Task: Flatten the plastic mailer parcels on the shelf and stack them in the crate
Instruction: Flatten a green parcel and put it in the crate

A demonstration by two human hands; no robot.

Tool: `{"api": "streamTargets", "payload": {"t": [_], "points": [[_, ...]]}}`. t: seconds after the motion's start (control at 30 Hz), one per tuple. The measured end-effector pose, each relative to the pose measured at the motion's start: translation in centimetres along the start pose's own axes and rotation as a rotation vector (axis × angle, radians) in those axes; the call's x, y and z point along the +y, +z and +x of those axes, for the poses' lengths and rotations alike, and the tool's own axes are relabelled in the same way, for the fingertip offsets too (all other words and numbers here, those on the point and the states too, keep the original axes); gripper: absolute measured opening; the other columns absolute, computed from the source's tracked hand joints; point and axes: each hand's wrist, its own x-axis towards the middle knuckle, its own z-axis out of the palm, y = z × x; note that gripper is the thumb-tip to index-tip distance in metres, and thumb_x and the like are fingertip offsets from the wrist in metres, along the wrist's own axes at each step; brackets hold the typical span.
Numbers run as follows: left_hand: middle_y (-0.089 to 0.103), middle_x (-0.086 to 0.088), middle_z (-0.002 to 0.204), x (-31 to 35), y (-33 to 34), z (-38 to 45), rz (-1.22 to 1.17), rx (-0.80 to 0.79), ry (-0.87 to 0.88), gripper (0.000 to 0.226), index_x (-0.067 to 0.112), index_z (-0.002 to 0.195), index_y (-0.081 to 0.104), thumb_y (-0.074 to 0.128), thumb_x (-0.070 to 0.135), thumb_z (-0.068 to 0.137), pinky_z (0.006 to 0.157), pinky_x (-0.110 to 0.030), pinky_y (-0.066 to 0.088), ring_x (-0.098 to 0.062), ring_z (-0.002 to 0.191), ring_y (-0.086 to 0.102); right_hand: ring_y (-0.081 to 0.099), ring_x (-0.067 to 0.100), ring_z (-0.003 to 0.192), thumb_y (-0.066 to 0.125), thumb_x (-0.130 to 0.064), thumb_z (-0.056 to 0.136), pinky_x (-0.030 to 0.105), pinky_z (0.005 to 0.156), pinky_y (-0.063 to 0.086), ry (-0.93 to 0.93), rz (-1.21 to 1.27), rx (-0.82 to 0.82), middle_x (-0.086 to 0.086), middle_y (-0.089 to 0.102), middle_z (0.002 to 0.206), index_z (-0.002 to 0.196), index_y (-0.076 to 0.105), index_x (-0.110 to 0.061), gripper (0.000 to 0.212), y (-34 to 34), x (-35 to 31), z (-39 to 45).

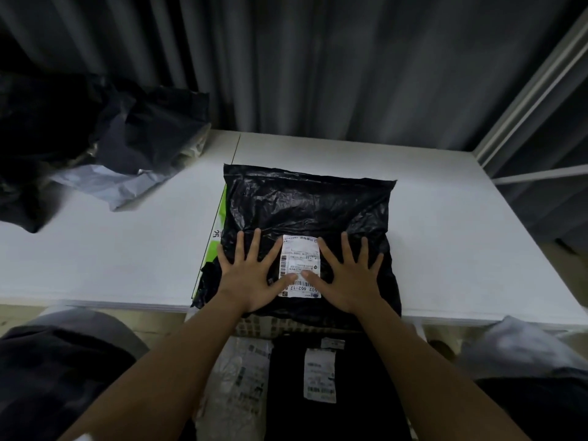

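Observation:
A black plastic mailer parcel (305, 211) with a white shipping label (299, 265) lies on the white shelf (111, 249) near its front edge. A green and white mailer (217, 230) peeks out from under its left side. My left hand (251, 278) and my right hand (350, 278) rest flat on the parcel's near half with fingers spread, one on each side of the label, thumbs touching the label. Below the shelf edge sits the crate (254, 327), holding a black mailer (318, 377) and a white mailer (238, 377).
A heap of crumpled dark and grey mailers (105, 148) fills the shelf's back left. A grey curtain hangs behind the shelf. A metal shelf post (534, 90) rises at the right. Dark bags (57, 370) sit at the lower left and a grey one (521, 345) at the lower right.

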Motion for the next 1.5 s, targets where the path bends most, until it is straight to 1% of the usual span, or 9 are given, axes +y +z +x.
{"api": "streamTargets", "payload": {"t": [0.13, 0.2, 0.3, 0.33, 0.47, 0.67, 0.87, 1.37, 1.5], "points": [[-0.034, -0.002, 0.153, 0.6, -1.6, 0.1, 0.055, -0.166, -0.030, 0.089, 0.048, 0.143, -0.024, 0.011, 0.089, 0.072, 0.107, -0.067, -0.015, -0.034, 0.139, -0.032, -0.023, 0.041, 0.141, 0.019, -0.090, 0.072, 0.067, 0.108, -0.014, -0.001, -0.040, -0.108, 0.002, -0.023, 0.158, 0.144, -0.014, -0.053, 0.087, -1.1, 0.1, 0.2], [-0.031, -0.004, 0.154, 1.0, -3.2, 0.5, 0.111, -0.258, -0.044, 0.092, 0.046, 0.145, -0.021, 0.016, 0.089, 0.073, 0.106, -0.066, -0.017, -0.034, 0.140, -0.031, -0.008, 0.043, 0.144, 0.020, -0.088, 0.076, 0.065, 0.110, -0.012, -0.031, -0.107, -0.116, 0.006, -0.009, 0.161, 0.148, -0.003, -0.049, 0.086, -2.5, 0.3, 0.6], [-0.024, -0.002, 0.157, 1.3, -5.1, 1.4, 0.042, -0.180, -0.036, 0.090, 0.045, 0.149, -0.003, 0.021, 0.088, 0.074, 0.106, -0.065, -0.018, -0.029, 0.141, -0.030, 0.027, 0.042, 0.137, 0.014, -0.078, 0.081, 0.064, 0.113, 0.006, -0.126, -0.100, 0.202, 0.015, 0.031, 0.152, 0.145, 0.037, -0.032, 0.082, -3.8, 0.2, 1.6], [-0.026, -0.001, 0.156, 1.4, -5.4, 1.8, 0.007, -0.110, -0.026, 0.088, 0.045, 0.149, -0.002, 0.021, 0.087, 0.075, 0.107, -0.066, -0.017, -0.028, 0.141, -0.031, 0.027, 0.044, 0.137, 0.013, -0.075, 0.081, 0.066, 0.112, 0.010, -0.140, -0.068, 0.310, 0.015, 0.033, 0.151, 0.143, 0.041, -0.030, 0.082, -3.9, 0.1, 2.2], [-0.042, 0.001, 0.149, 1.3, -5.6, 4.9, -0.071, 0.085, -0.012, 0.081, 0.049, 0.143, -0.021, 0.022, 0.080, 0.082, 0.107, -0.069, -0.010, -0.031, 0.135, -0.040, -0.021, 0.042, 0.142, 0.010, -0.082, 0.078, 0.066, 0.108, -0.011, -0.072, -0.054, 0.299, 0.005, -0.017, 0.160, 0.149, -0.002, -0.046, 0.081, -4.1, -0.4, 5.3], [-0.048, 0.002, 0.144, 0.6, -3.7, 9.3, 0.004, 0.078, -0.003, 0.078, 0.052, 0.139, -0.026, 0.017, 0.082, 0.081, 0.104, -0.073, -0.009, -0.037, 0.131, -0.043, -0.031, 0.041, 0.138, 0.023, -0.083, 0.079, 0.069, 0.105, -0.013, -0.023, -0.019, 0.139, -0.001, -0.032, 0.154, 0.143, -0.016, -0.053, 0.081, -2.9, 0.2, 8.5], [-0.045, 0.004, 0.146, 0.4, -2.5, 9.9, -0.013, 0.029, -0.013, 0.074, 0.055, 0.139, -0.023, 0.010, 0.083, 0.079, 0.103, -0.073, -0.012, -0.037, 0.133, -0.041, -0.032, 0.041, 0.138, -0.002, -0.093, 0.062, 0.070, 0.104, -0.013, -0.018, -0.050, 0.124, -0.001, -0.033, 0.154, 0.139, -0.021, -0.057, 0.087, -1.7, 0.4, 9.2], [-0.034, 0.003, 0.153, 0.5, -3.9, 9.9, -0.019, -0.137, -0.045, 0.075, 0.053, 0.142, -0.017, 0.012, 0.083, 0.080, 0.104, -0.068, -0.020, -0.032, 0.135, -0.040, -0.027, 0.039, 0.140, 0.021, -0.084, 0.080, 0.066, 0.108, -0.014, 0.001, -0.055, -0.103, 0.001, -0.029, 0.156, 0.144, -0.014, -0.054, 0.079, -4.0, 0.0, 9.5], [-0.029, -0.005, 0.155, -0.5, -5.2, 8.1, -0.079, 0.064, -0.131, 0.071, 0.040, 0.148, -0.014, 0.019, 0.068, 0.092, 0.109, -0.059, -0.016, -0.027, 0.139, -0.034, -0.006, 0.034, 0.146, 0.038, -0.066, 0.089, 0.057, 0.113, 0.003, 0.006, 0.050, 0.254, 0.005, -0.007, 0.161, 0.151, 0.002, -0.043, 0.075, -5.4, 0.9, 6.9]]}}
